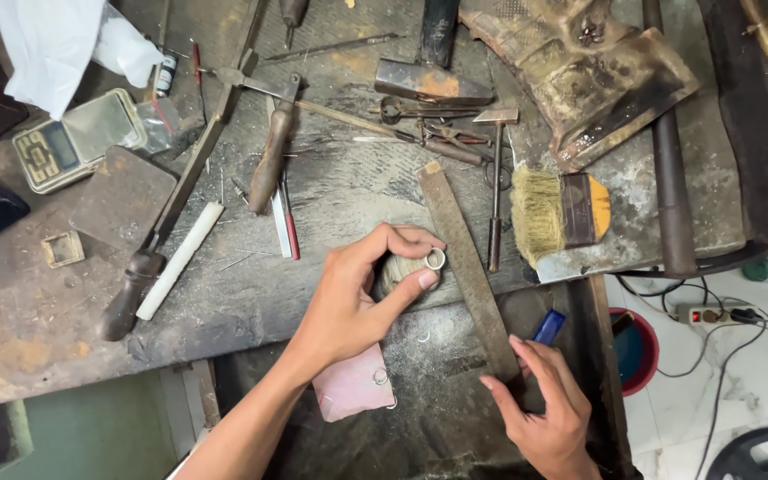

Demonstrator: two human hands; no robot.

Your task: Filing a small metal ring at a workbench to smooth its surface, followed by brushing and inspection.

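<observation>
The old workbench point(64, 329) was messy. At the middle, the left hand point(348, 302) pinched a small ring point(436, 259). The right hand point(548, 418) gripped a long file point(466, 267).

Two hands, left hand point(348, 298) and right hand point(546, 413), one small metal ring point(436, 259), one long flat file point(467, 267), one brush point(559, 212), two hammers point(433, 82) point(496, 178), one digital scale point(75, 140), one white rod point(180, 259), one pink cloth point(353, 384)
</observation>
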